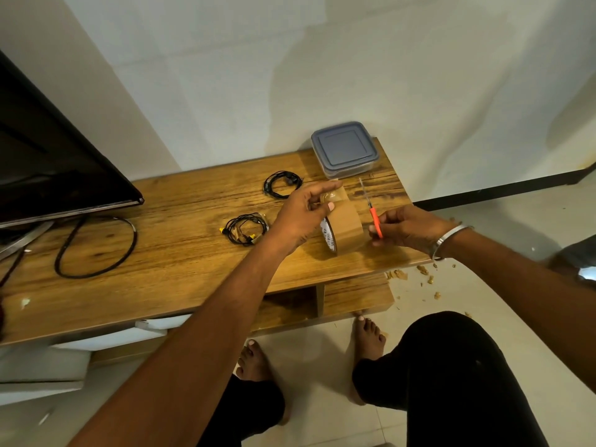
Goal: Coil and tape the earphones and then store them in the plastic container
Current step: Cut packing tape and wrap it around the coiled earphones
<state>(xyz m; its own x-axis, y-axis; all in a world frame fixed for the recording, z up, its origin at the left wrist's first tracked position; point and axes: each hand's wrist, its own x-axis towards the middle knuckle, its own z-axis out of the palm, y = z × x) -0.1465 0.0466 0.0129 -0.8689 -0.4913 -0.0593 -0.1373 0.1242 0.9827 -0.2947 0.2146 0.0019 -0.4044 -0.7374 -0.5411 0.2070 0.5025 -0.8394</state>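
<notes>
Two coiled black earphones lie on the wooden table (180, 227): one coil (282, 184) farther back, another with yellow tips (245, 229) nearer me. A roll of brown tape (345, 230) stands on edge at the table's right. My left hand (303, 217) pinches the pulled-up free end of the tape above the roll. My right hand (406, 229) grips orange-handled scissors (371, 208), blades pointing away toward the container. The plastic container (345, 150), clear with a grey lid on, sits at the back right corner.
A black TV screen (48, 169) stands at the left, with a black cable loop (96, 246) on the table beside it. Brown tape scraps (425, 275) litter the tiled floor to the right. My knees and bare feet are below the table's front edge.
</notes>
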